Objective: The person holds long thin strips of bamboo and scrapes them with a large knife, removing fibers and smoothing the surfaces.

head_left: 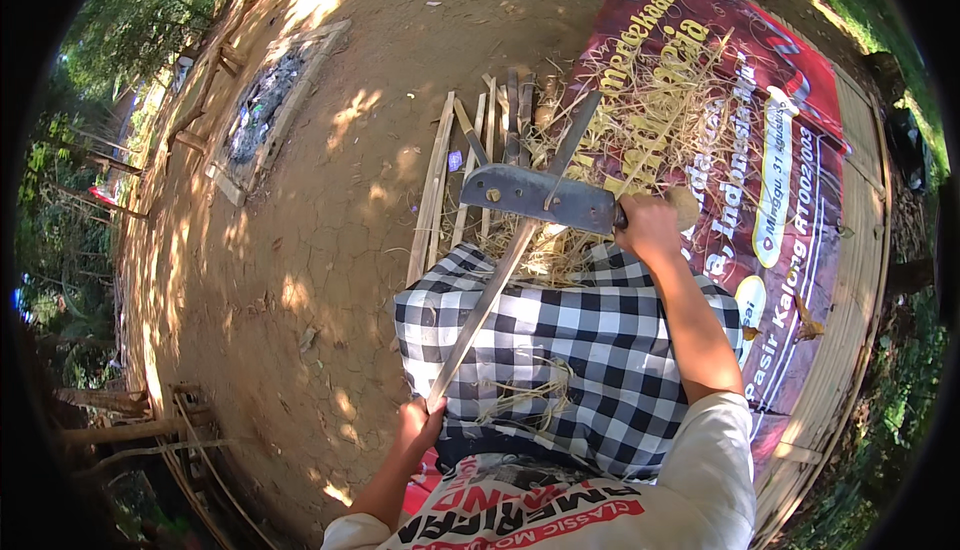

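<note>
My right hand [650,230] is wrapped round the handle of a broad, dark cleaver [540,198] with holes in its blade. The blade points left and lies across a long bamboo strip [472,335]. Closed on the strip's near end is my left hand [418,424], low at the left of my lap. The strip slants up and away to the right under the blade; a darker length beyond seems to be its far part. A black-and-white checked cloth [610,370] covers my lap, with a few curled shavings [530,390] on it.
Several cut bamboo strips [432,190] lie on the dirt ahead. Pale shavings [650,100] are heaped over a dark red printed banner [770,350] on a bamboo platform [855,270] to the right. A wood-framed ash pit [270,100] is at the far left, near bamboo rails.
</note>
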Tool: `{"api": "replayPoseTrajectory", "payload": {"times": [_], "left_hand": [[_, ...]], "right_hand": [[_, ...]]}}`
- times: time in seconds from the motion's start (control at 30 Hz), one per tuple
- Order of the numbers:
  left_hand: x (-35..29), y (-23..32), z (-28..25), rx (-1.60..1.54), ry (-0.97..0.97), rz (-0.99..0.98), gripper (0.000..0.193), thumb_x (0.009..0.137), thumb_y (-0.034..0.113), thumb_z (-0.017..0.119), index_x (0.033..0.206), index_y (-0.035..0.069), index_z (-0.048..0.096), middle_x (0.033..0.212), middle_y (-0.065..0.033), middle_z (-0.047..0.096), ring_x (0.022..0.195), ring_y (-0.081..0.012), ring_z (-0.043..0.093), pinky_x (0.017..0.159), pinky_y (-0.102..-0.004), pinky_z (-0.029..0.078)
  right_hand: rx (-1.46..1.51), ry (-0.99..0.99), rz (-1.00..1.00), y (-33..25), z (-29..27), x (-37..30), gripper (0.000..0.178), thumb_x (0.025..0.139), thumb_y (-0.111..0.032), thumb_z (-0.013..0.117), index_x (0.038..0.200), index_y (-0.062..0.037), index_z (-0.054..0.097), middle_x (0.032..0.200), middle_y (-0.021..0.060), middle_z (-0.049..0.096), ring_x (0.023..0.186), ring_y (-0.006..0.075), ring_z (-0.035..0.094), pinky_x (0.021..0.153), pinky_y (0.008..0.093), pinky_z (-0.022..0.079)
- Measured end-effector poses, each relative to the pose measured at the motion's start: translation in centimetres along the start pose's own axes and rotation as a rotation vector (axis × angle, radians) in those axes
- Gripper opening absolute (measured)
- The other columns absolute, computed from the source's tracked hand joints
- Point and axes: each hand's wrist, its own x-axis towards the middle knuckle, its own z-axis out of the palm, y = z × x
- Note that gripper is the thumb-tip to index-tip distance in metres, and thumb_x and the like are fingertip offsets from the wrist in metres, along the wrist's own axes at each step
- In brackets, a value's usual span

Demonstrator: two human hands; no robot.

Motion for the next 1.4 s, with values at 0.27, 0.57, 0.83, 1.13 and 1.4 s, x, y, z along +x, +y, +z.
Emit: {"api": "replayPoseTrajectory", "payload": {"times": [0.27,0.57,0.83,1.13,1.4], "left_hand": [[-0.2,0.5,-1.0,-0.025,-0.009,0.022,0.04,0.088,0.029,0.064,0.067,-0.005,0.06,0.054,-0.019,0.056,0.049,-0.0238,0.058,0.05,-0.0399,0.045],[0.1,1.9,-1.5,0.0,-0.006,0.026,0.045,0.087,0.036,0.064,0.068,-0.005,0.061,0.055,-0.0222,0.057,0.051,-0.0291,0.061,0.051,-0.0417,0.045],[0.3,-1.2,-0.9,-0.064,-0.055,0.076,0.043,0.09,0.032,0.063,0.065,-0.004,0.059,0.052,-0.0197,0.054,0.05,-0.0266,0.059,0.051,-0.0409,0.045],[0.3,-0.1,-1.5,0.006,-0.032,0.021,0.044,0.088,0.032,0.065,0.065,-0.005,0.06,0.053,-0.0188,0.055,0.049,-0.0205,0.057,0.05,-0.0407,0.045],[0.1,-1.5,-1.0,-0.055,-0.041,-0.023,0.043,0.089,0.032,0.064,0.067,-0.005,0.059,0.054,-0.0155,0.055,0.054,-0.017,0.055,0.053,-0.0392,0.045]], "right_hand": [[0.06,-0.158,-0.218,-5.0,0.6,-1.8,0.024,0.061,-0.016,0.071,0.08,-0.0075,0.059,0.075,0.0111,0.063,0.074,0.0297,0.065,0.069,0.0411,0.052],[-0.045,-0.031,0.163,1.5,0.8,0.3,0.023,0.062,-0.015,0.071,0.079,-0.0063,0.058,0.071,0.0123,0.063,0.068,0.0322,0.065,0.061,0.043,0.052],[0.019,-0.064,-0.206,-1.3,-0.4,0.6,0.025,0.058,-0.017,0.072,0.078,-0.0074,0.059,0.07,0.0102,0.062,0.07,0.03,0.065,0.064,0.0414,0.051],[-0.181,-0.056,0.229,5.3,-0.8,1.3,0.02,0.065,-0.016,0.07,0.079,-0.007,0.059,0.073,0.0122,0.065,0.069,0.0308,0.066,0.062,0.0423,0.053],[0.0,0.018,-0.12,0.5,-0.3,1.4,0.022,0.06,-0.015,0.071,0.077,-0.0078,0.059,0.071,0.0102,0.063,0.067,0.0294,0.064,0.064,0.0415,0.052]]}}
